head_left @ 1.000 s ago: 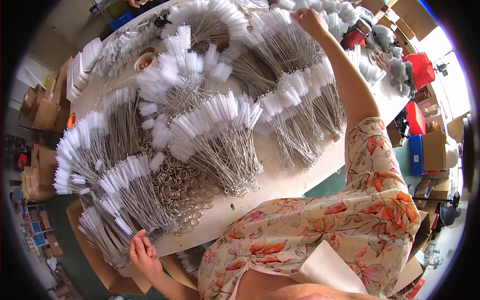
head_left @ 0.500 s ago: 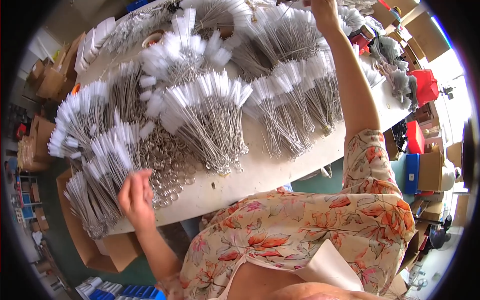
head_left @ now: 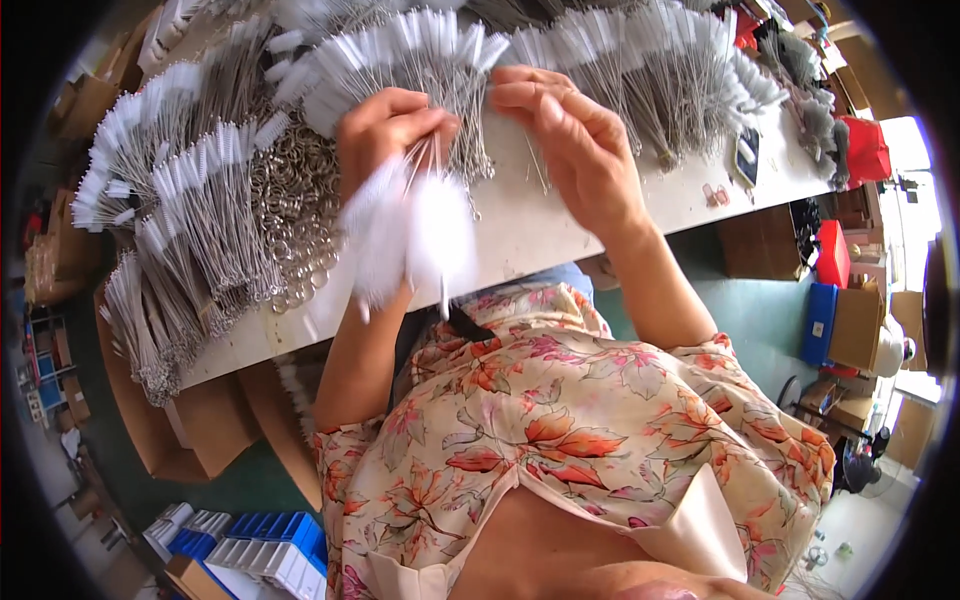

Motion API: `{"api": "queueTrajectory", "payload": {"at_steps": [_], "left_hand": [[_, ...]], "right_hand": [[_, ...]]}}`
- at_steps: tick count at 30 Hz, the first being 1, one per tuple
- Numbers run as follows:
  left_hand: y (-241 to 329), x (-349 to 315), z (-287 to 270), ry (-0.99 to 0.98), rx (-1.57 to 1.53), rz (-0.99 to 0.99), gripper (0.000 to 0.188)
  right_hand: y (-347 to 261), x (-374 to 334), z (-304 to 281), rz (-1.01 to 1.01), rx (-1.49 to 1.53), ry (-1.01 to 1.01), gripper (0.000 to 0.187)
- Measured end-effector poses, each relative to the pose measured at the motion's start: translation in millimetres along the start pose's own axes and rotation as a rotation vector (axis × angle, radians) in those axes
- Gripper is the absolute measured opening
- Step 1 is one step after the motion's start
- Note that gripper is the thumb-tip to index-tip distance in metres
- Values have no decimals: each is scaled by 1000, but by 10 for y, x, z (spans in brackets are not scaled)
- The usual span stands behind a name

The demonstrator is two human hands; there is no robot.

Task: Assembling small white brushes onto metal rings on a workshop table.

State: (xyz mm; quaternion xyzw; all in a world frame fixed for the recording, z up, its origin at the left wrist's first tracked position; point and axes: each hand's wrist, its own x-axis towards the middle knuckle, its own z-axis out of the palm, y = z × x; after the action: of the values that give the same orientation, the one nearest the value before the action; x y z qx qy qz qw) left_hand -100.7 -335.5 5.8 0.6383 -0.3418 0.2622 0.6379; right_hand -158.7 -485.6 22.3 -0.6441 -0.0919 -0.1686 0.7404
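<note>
Closed around the wire stems of a few white-bristled wire brushes (head_left: pixel 440 232) is my left hand (head_left: pixel 385 132), held over the front of the table. Their bristle ends hang down toward me, blurred by motion. My right hand (head_left: pixel 588 150) is raised to the right of it, fingers stretched toward the left hand and thumb apart, with nothing visible in it. Behind both hands lie thick bundles of similar brushes (head_left: pixel 405 55), bristles away from me and wire ends near. A pile of metal rings (head_left: pixel 298 215) lies left of my left hand.
More brush bundles (head_left: pixel 215 170) cover the left of the white table (head_left: pixel 520 235). A phone (head_left: pixel 747 155) lies near its right end. Below the left edge stands an open cardboard box (head_left: pixel 215 425), with blue and white bins (head_left: pixel 265 545) nearer me. Red and blue boxes (head_left: pixel 822 310) stand at right.
My right hand has come back from the far side of the table to the middle. My left hand has moved right from beside the rings and now holds brushes. The view has shifted.
</note>
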Motion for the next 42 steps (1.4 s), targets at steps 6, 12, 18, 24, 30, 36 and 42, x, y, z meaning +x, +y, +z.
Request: {"api": "queueTrajectory", "payload": {"at_steps": [6,12,18,24,30,36,42], "left_hand": [[80,-585,124,-223,-44,222,22],[135,-965,-15,-339,172,90,30],[43,-1243,-306,-545,-10,-309,24],[17,-1289,-296,-510,53,-318,27],[152,-1257,-550,-391,-79,-160,22],[266,-959,-786,-422,-51,-166,18],[-178,-853,-1213,-407,594,-540,17]], "right_hand": [[327,-420,50,453,750,125,19],[-11,-417,-471,635,346,-114,20],[-474,-310,-738,314,-1594,-813,10],[131,-715,-362,232,-1595,-776,7],[147,-643,140,913,-350,-627,13],[40,-472,235,1086,-101,-627,12],[82,-509,-122,102,-1670,-836,6]]}}
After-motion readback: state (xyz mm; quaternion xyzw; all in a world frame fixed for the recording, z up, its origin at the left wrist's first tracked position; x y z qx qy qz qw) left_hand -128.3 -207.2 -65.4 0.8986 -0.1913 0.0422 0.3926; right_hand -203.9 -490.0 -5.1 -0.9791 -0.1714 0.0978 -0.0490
